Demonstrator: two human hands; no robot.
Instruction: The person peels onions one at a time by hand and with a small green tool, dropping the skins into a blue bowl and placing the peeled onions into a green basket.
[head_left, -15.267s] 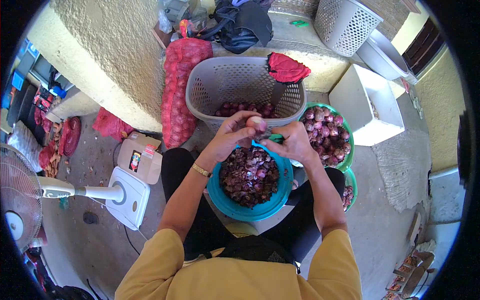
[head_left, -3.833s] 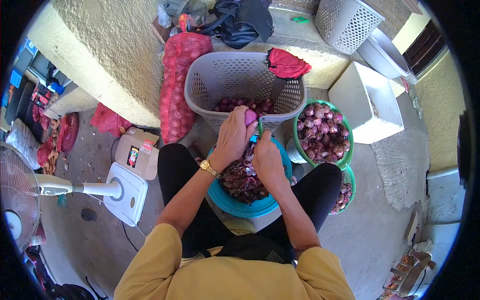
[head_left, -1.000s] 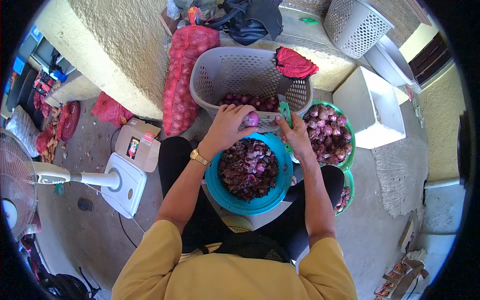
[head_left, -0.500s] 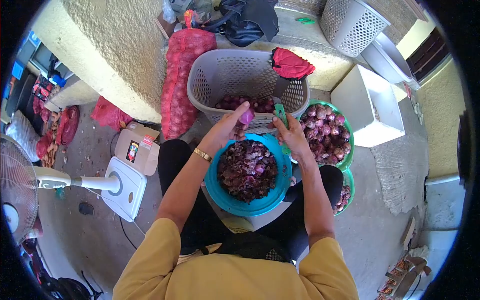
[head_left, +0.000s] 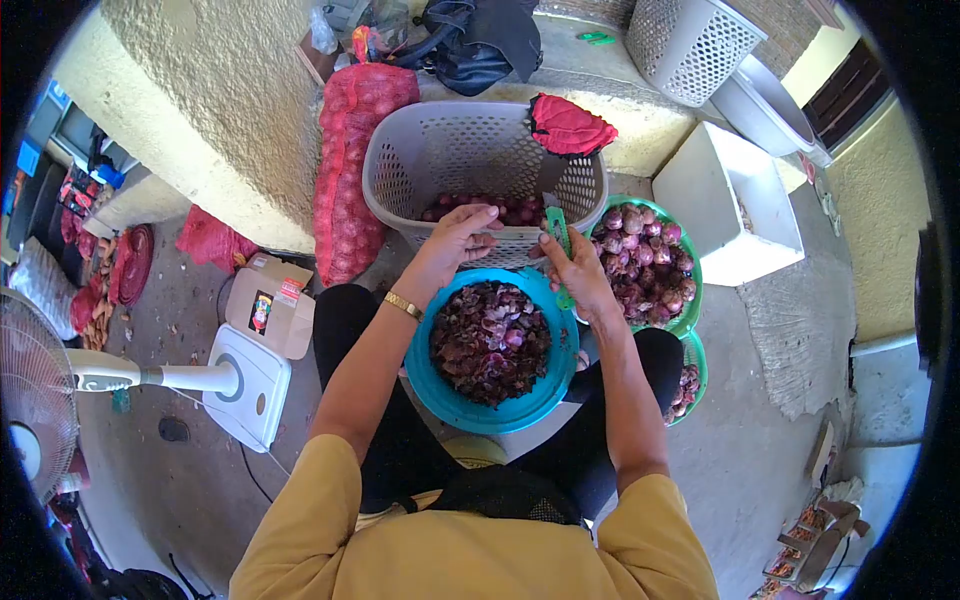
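Gripped a green cutter (head_left: 557,228) in the closed right hand (head_left: 582,276), at one o'clock from the blue basin (head_left: 490,419) of peelings (head_left: 475,350). Held the left hand (head_left: 453,246) half open, seemingly empty, between eleven and twelve, near the grey basket (head_left: 480,125). Had onions (head_left: 512,208) inside that basket at twelve, other onions (head_left: 643,260) in a green basket (head_left: 699,283) at two.

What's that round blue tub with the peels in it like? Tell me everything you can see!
The blue tub is bright, round and shallow-looking, with a smooth, wide rim. It looks like plastic. It sits mouth up between the person's black-clad legs, on the near side of the grey basket. Inside lies a heap of papery, dark purple-brown peels, with brighter pinkish bits near the middle. The peels touch its inside. I can't tell what's underneath it.
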